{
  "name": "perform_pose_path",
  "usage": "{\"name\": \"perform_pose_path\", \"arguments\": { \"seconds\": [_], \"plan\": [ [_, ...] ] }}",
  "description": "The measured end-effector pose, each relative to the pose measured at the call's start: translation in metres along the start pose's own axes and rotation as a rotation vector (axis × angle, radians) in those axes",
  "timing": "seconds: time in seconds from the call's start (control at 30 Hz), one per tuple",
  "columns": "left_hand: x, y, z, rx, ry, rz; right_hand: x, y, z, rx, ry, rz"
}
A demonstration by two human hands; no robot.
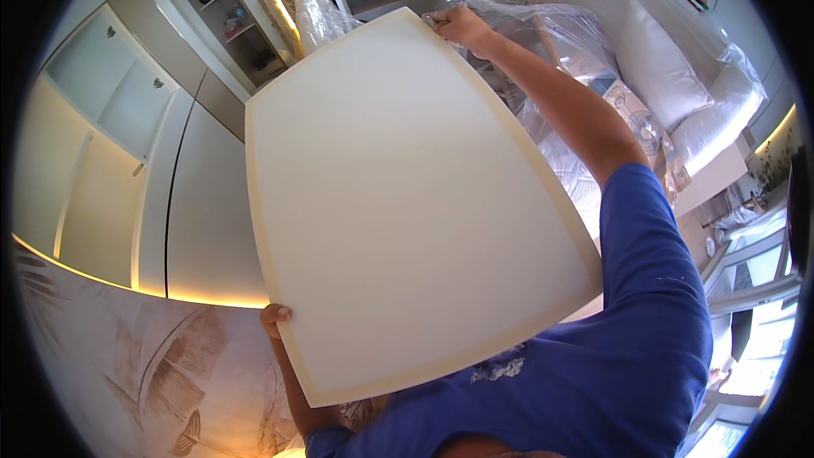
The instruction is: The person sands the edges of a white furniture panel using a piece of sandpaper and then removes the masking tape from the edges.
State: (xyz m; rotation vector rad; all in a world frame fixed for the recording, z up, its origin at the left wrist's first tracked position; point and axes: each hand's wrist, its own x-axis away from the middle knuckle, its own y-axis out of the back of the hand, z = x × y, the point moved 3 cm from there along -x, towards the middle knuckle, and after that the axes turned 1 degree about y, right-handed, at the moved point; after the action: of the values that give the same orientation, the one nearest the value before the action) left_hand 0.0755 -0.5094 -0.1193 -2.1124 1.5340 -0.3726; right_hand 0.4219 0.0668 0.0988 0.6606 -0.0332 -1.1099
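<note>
1. The right hand (460, 27) is closed around the far corner of a large cream panel (398, 203), with the arm stretched out along its edge.
2. The left hand (275, 319) is curled under the near corner, only fingertips showing; the panel is gripped there too.
3. Between the two hands the panel is held lifted and tilted, resting on nothing.
4. Beyond the right hand, furniture wrapped in clear plastic (543, 42) and a white pillow (661, 68) are seen.
5. Beyond the left hand, pale cabinet doors (110, 93) are seen.
6. The panel is judged fully lifted and mid-carry; setting it down remains.
</note>
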Motion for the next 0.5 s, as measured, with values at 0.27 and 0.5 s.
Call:
{"name": "perform_pose_path", "arguments": {
  "seconds": [0.27,0.5],
  "plan": [
    [0.0,-0.021,-0.003,0.051,0.048,-0.017,0.126,0.034,0.018,0.094,-0.059,0.025],
    [-0.005,-0.027,-0.01,0.056,0.091,-0.014,0.244,0.054,0.046,0.116,-0.09,0.075]
  ]
}}
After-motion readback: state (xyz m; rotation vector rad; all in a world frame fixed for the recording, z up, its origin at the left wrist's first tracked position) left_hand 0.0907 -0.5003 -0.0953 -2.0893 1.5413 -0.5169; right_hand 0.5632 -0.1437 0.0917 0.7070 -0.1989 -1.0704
